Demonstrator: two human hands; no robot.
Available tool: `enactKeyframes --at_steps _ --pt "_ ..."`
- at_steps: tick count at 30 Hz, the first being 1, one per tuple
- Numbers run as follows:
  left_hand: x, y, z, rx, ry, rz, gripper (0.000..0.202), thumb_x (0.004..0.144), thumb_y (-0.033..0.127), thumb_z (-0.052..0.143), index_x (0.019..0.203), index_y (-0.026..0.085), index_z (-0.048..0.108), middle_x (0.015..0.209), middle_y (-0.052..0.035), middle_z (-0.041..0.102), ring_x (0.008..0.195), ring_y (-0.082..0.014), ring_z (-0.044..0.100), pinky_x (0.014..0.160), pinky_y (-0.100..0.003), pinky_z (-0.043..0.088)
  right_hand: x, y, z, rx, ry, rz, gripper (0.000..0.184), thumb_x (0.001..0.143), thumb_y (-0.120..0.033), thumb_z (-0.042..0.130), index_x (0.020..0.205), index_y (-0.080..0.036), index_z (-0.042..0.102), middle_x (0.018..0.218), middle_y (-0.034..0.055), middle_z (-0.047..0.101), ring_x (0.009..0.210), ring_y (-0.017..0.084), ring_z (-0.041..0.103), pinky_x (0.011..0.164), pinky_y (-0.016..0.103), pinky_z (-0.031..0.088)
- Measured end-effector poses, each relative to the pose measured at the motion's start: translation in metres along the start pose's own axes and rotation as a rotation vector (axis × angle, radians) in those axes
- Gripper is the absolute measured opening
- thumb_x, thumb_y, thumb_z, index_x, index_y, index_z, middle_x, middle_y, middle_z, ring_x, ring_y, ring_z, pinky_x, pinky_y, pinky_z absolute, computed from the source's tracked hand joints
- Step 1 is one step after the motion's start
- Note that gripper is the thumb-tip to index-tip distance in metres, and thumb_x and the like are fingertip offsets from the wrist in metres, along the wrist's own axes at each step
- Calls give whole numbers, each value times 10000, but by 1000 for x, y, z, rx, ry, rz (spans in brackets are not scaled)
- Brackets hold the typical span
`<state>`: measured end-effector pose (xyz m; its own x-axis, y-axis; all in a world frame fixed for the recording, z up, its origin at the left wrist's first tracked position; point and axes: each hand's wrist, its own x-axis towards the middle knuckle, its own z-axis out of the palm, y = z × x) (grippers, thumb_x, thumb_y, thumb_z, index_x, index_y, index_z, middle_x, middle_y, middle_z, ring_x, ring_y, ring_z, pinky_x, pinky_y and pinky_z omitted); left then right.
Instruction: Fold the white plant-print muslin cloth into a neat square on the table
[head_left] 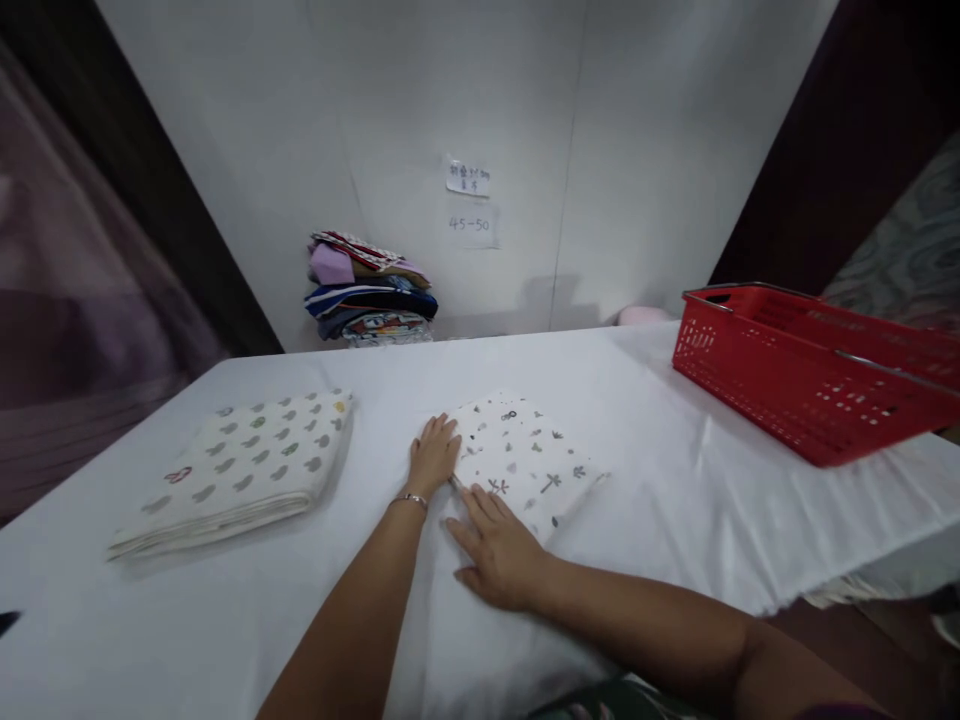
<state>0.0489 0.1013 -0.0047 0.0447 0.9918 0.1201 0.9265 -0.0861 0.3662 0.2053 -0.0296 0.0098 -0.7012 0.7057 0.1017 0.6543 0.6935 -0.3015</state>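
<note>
A white cloth [517,450] with small grey and dark prints of plants and other shapes lies folded flat, set at an angle in front of me. My left hand [435,455], with a bracelet at the wrist, rests flat on its left corner, fingers stretched out. Along the near left edge, my right hand [499,550] lies with its fingers spread and the fingertips touching the cloth. To the left sits a thicker folded cloth [255,445] with rows of grey animal-like shapes and a few coloured ones; neither hand touches it.
White fabric covers the table [375,600]. A red plastic basket [810,370] stands at the right. Against the back wall is a pile of folded fabrics [371,290], and two paper notes [471,224] hang above the table. A pink object [641,315] shows at the far edge.
</note>
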Motion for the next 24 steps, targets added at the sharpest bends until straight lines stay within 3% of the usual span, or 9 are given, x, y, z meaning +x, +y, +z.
enactKeyframes --at_steps 4,8,11,14,19,24 --pt "6 1 -4 55 -16 17 437 902 334 292 1316 259 406 1476 -32 275 1365 -221 181 1058 -504 238 -5 -3 0 -75 43 -11 615 864 -459 465 1378 -149 327 1497 175 124 1367 334 88 1072 515 180" --pt "7 11 -15 122 -79 19 455 899 400 285 1309 257 419 1479 -51 264 1365 -265 186 1042 -576 204 -4 -3 1 -126 71 -34 578 879 -449 442 1361 -147 339 1484 183 176 1363 323 112 1067 509 180" --pt "-2 27 -20 178 -23 105 484 898 453 286 1309 244 433 1475 -61 272 1373 -269 162 1070 -559 134 -4 -5 -1 -137 103 -37 565 873 -443 460 1343 -145 362 1473 179 212 1355 323 138 1065 492 186" --pt "-13 38 -15 190 -30 199 466 897 449 309 1306 269 441 1471 -42 284 1372 -258 173 1087 -520 103 -6 -7 -5 -131 118 -33 563 849 -442 510 1316 -149 400 1465 176 234 1350 321 148 1063 485 189" --pt "-22 31 2 170 -48 120 467 885 455 346 1300 266 447 1462 -56 303 1359 -249 212 1090 -495 100 -20 -13 -6 -91 60 -13 620 841 -458 512 1368 -180 339 1483 156 205 1360 314 131 1070 483 184" --pt "-23 25 5 148 2 160 466 890 457 329 1294 261 454 1445 -58 338 1352 -243 231 1091 -486 109 -35 -16 -1 -64 40 -25 583 880 -448 439 1375 -154 340 1480 170 207 1366 325 106 1085 477 154"
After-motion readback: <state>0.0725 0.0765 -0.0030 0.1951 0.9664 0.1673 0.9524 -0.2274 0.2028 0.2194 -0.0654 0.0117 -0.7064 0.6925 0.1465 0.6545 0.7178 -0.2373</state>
